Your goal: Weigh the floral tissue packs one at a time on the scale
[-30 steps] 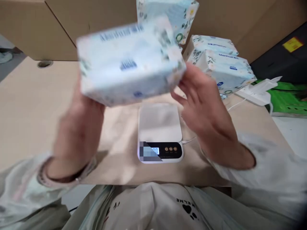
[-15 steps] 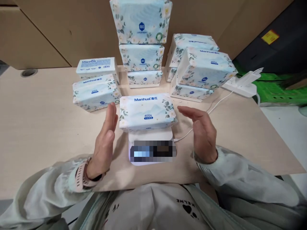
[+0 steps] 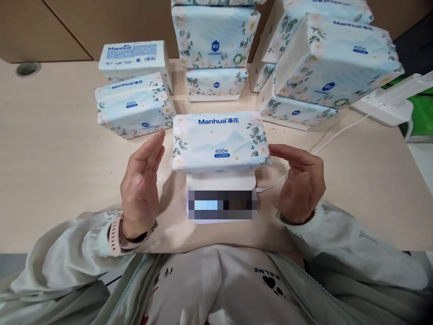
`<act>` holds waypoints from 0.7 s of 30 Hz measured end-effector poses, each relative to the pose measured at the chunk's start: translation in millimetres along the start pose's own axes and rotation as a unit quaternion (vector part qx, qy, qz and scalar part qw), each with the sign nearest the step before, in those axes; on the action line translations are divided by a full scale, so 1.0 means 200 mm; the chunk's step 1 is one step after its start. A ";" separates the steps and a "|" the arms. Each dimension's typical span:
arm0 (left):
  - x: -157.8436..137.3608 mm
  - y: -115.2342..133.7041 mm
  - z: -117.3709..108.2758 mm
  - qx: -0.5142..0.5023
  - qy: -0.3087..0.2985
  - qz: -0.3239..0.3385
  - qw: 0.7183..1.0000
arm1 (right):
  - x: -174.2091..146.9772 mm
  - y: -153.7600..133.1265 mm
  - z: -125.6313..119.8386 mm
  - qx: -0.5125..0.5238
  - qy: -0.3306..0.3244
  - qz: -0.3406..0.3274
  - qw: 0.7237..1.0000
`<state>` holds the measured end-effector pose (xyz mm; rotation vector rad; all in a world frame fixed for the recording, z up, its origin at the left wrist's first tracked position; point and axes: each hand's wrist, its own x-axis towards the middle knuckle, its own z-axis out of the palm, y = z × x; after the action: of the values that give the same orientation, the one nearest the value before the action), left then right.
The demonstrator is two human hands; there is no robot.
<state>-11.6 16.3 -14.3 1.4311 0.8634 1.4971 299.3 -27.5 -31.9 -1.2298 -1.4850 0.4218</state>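
A Manhua tissue pack (image 3: 221, 140), pale blue with flowers, rests label up on a white digital scale (image 3: 221, 181). The scale's display is blurred into blocks. My left hand (image 3: 140, 185) stands upright at the pack's left, fingers stretched and apart from it. On the other side my right hand (image 3: 301, 183) is open with bent fingers pointing inward. Its fingertips are at the pack's right edge; whether they touch I cannot tell. Neither hand holds anything.
Left behind stand two tissue packs (image 3: 131, 106). A tissue stack (image 3: 216, 43) rises at the back centre, another tissue stack (image 3: 338, 63) at the back right. A white cable (image 3: 341, 128) runs from the scale towards a power strip (image 3: 382, 106). A cable hole (image 3: 28, 69) is at the far left.
My view has come closer and tilted down. My right fingertips have moved in to the pack's right edge; the left hand stays off to its side. The pack remains on the scale.
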 end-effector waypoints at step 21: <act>0.00 0.00 0.04 -0.015 0.036 0.016 0.999 | 0.01 -0.10 0.00 0.019 0.020 0.029 0.999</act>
<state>-4.2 16.1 -14.2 1.3818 0.8626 1.5870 289.5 -34.1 -15.3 -1.2477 -1.4035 0.4588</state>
